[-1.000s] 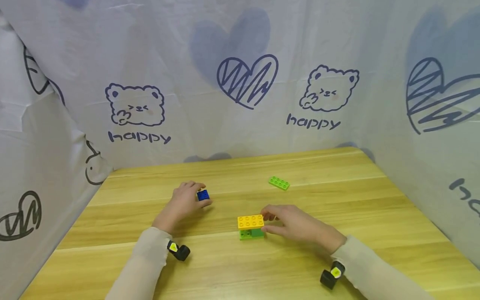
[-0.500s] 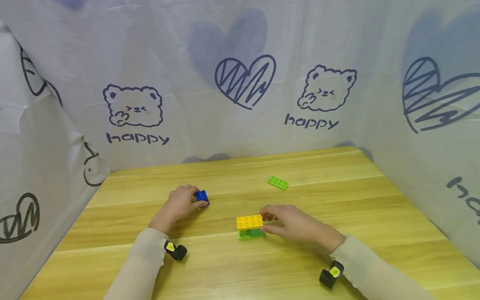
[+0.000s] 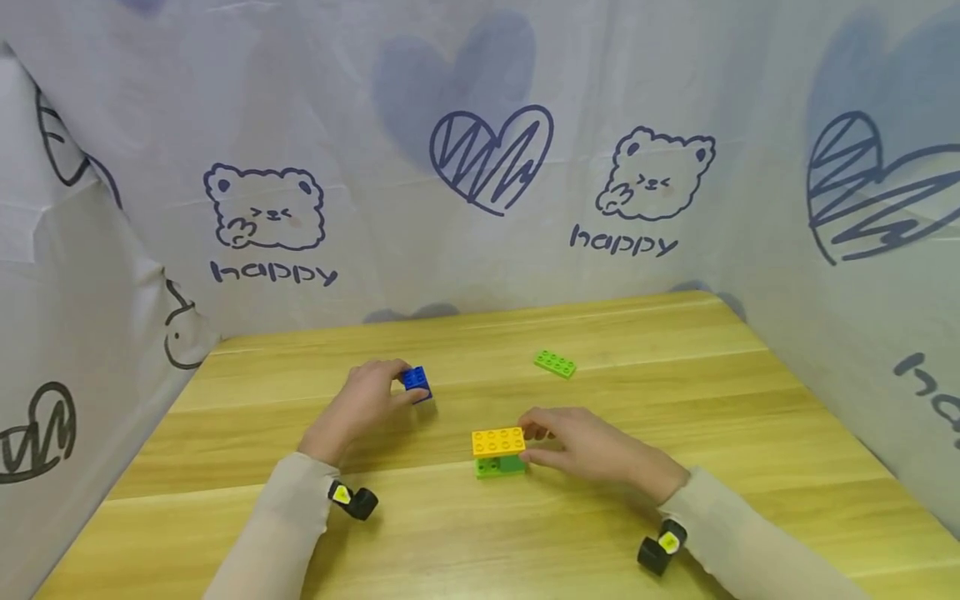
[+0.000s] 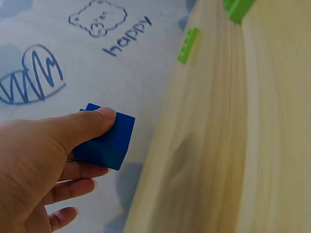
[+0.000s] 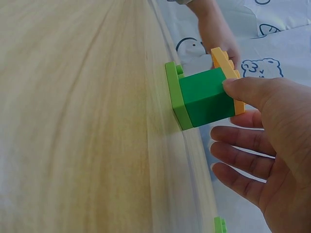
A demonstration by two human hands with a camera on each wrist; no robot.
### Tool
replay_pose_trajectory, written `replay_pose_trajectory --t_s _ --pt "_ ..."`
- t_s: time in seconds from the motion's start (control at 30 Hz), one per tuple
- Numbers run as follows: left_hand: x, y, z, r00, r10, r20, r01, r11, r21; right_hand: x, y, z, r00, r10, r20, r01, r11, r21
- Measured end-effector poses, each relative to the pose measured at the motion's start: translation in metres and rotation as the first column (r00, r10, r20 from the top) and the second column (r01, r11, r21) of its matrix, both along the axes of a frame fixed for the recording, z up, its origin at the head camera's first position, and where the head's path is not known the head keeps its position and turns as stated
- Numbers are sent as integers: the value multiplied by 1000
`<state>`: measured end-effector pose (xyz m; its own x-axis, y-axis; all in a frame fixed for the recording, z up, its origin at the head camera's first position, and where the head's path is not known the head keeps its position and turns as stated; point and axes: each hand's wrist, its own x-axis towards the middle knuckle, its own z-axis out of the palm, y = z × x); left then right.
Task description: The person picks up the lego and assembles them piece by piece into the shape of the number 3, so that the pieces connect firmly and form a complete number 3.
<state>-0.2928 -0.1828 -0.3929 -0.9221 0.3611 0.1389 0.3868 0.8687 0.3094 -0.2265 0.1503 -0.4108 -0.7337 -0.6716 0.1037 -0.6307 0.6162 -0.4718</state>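
My left hand [image 3: 367, 396] pinches a blue toy building brick [image 3: 416, 382] between thumb and fingers. In the left wrist view the thumb lies across one face of the blue brick [image 4: 121, 138], and its other fingers are spread loosely below. At the middle of the table stands a small stack: a light green base plate [image 5: 176, 94], a darker green block [image 5: 206, 99] on one end of it, and a yellow eight-stud plate [image 3: 498, 441] on top. My right hand [image 3: 585, 446] holds the stack's right end, thumb on the green block near the yellow plate, index finger opposite.
A loose light green studded plate [image 3: 555, 363] lies on the wooden table [image 3: 465, 550] beyond the stack. White cloth [image 3: 375, 275] printed with hearts and bears hangs behind the table and at both sides. Each wrist wears a black camera [image 3: 363, 503].
My left hand drew slightly nearer, then moved away and to the right with the blue brick, which has turned in its fingers. My right hand and the stack stay in place.
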Motion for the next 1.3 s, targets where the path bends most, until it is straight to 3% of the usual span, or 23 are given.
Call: replay_pose_trajectory --t_s 0.27,0.57,0.83,1.3 --pt "23 32 25 990 -131 -54 136 986 95 1 0 -1 1000 2 -11 -2 1000 -14" --pt "51 64 33 957 -277 -85 286 949 134 -1 0 -1 1000 7 -4 -7 1000 -13" --pt "61 79 25 942 -319 -109 331 935 128 -1 -1 -1 1000 3 17 -3 1000 -17" --pt "62 91 8 894 -416 -167 437 892 116 -1 0 -2 1000 16 -4 -16 999 -31"
